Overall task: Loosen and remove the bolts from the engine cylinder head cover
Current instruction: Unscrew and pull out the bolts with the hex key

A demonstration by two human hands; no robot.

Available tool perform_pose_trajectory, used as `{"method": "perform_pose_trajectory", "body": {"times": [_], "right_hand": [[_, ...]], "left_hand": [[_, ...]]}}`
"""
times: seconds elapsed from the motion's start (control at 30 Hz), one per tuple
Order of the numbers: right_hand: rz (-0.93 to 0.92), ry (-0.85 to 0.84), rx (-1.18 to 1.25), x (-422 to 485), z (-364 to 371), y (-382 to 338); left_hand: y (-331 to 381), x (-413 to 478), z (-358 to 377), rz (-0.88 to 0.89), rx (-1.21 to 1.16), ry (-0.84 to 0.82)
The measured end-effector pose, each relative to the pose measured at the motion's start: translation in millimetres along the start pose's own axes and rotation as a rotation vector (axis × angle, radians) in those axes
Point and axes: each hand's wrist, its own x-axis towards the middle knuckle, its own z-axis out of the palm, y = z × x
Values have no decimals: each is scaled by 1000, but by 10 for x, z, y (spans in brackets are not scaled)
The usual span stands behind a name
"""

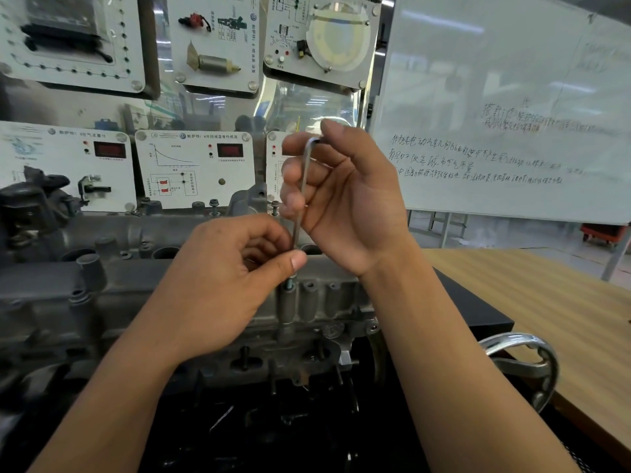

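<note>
whiteboard (495,80): fills the right background, handwriting on it, well apart from my work; not in the way.
sensor panels (194,169): training boards standing upright just behind the engine; they close off the far side, so I reach in from the near side.
cylinder head cover (112,278): grey casting across the left and centre, on a black base; this is where the task's bolts sit.
worktop (546,302): wood surface to the right of the engine.
right hand (345,203): raised over the cover, fingers curled round the upper shaft of the key with the index finger over its bend; I judge it is up there to spin the key quickly.
left hand (222,288): low, thumb and fingertips pinching the foot of the key just above the boss; likely steadying the tip so it stays seated. It hides the bolt head.
chrome handle (526,353): curved metal part at the engine's right end, apart from both hands.
hex key (302,186): long L-key, roughly upright, short arm on top.
bolt (291,285): at the near edge, a bit of its shank showing above the boss; looks loosened, not yet out.
far bolts (214,203): two stand raised along the back edge, near the panels.
</note>
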Motion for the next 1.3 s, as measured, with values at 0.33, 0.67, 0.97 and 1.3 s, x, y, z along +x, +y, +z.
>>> {"method": "perform_pose_trajectory", "body": {"times": [0.33,0.67,0.97,1.3], "right_hand": [[131,150,-40,40,75,41],[-139,125,-311,-18,206,43],[-22,-48,-70,-37,161,-20],[-34,-21,137,-6,90,15]], "left_hand": [[14,-14,-3,-13,-12,3],[16,-20,-30,8,9,-17],[11,-19,-5,28,32,-43],[24,-30,-31,25,51,-96]]}}
